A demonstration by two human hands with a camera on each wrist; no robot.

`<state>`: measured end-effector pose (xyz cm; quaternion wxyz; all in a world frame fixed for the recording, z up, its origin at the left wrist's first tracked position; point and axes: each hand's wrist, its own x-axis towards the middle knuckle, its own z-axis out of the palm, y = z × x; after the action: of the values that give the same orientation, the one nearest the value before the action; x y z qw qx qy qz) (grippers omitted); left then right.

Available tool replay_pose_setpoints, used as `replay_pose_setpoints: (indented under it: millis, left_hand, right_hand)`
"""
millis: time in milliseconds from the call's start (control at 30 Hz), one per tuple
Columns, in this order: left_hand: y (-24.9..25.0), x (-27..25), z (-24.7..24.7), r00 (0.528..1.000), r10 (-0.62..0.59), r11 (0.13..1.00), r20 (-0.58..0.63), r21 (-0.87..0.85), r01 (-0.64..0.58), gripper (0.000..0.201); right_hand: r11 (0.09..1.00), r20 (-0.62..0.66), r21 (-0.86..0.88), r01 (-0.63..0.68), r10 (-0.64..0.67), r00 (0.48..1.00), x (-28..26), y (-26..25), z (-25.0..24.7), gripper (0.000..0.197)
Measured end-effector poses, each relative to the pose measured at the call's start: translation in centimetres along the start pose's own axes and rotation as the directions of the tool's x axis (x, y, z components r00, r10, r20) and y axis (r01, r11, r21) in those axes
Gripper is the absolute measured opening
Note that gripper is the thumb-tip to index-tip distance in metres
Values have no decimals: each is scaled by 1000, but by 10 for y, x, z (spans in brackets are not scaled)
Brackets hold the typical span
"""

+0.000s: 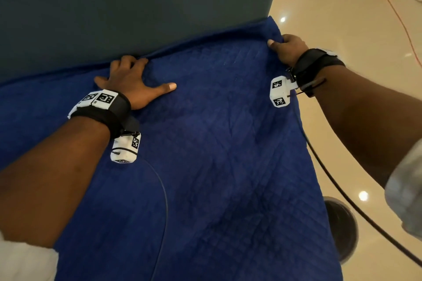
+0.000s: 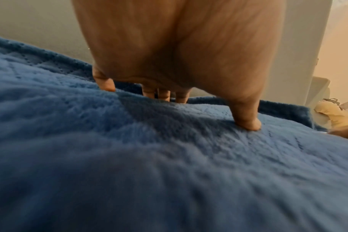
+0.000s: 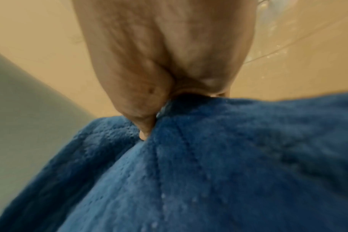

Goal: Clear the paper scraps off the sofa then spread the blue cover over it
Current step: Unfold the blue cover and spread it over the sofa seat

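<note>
The blue cover (image 1: 217, 143) is seen laid over the seat of the sofa (image 1: 137, 7), under and between both hands, with its far edge lying just at the fingertips of the left hand (image 1: 130, 82), against the sofa back. That hand is pressed flat on the cloth, its fingers (image 2: 163, 95) spread apart and the thumb (image 2: 246, 120) held out wide; nothing is gripped by it. The cover's far right corner is clamped by the right hand (image 1: 287, 50), thumb on top and the other fingers curled under the hem, where they are hidden. No paper scraps are seen near either hand, so the clearing is judged done and the spreading is judged to be in hand and well along. Shallow ridges are seen in the cloth between the two hands. An outward pull by the right fingers against the left hand's anchor is judged to be called for next, then smoothing along the back edge. Beyond the right knuckles the glossy floor (image 1: 342, 18) is shown, with a dark round object (image 1: 342, 230) on it, back toward the elbow.
</note>
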<state>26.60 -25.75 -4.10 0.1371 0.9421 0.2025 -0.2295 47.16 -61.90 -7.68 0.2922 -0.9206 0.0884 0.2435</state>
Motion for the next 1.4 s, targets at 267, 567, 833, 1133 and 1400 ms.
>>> replay_pose_setpoints:
  millis: [267, 567, 833, 1133, 1400]
  left_hand:
    - [4, 5, -2, 996, -19, 1000, 88, 20, 17, 123]
    - [-35, -103, 70, 979, 193, 974, -67, -109, -200, 94]
    - [-83, -299, 156, 986, 163, 984, 23, -72, -161, 117]
    - [-112, -401, 202, 962, 238, 968, 133, 53, -247, 135]
    - [-104, -481, 237, 765, 571, 760, 297, 162, -630, 69]
  right_hand:
    - [997, -148, 28, -72, 76, 986, -17, 25, -4, 31]
    - [991, 65, 90, -100, 94, 993, -201, 107, 7, 61]
    - [872, 37, 80, -482, 481, 876, -369, 251, 40, 120]
    - [906, -171, 125, -404, 421, 891, -451, 300, 39, 75]
    - [928, -212, -158, -336, 301, 930, -475, 337, 14, 117]
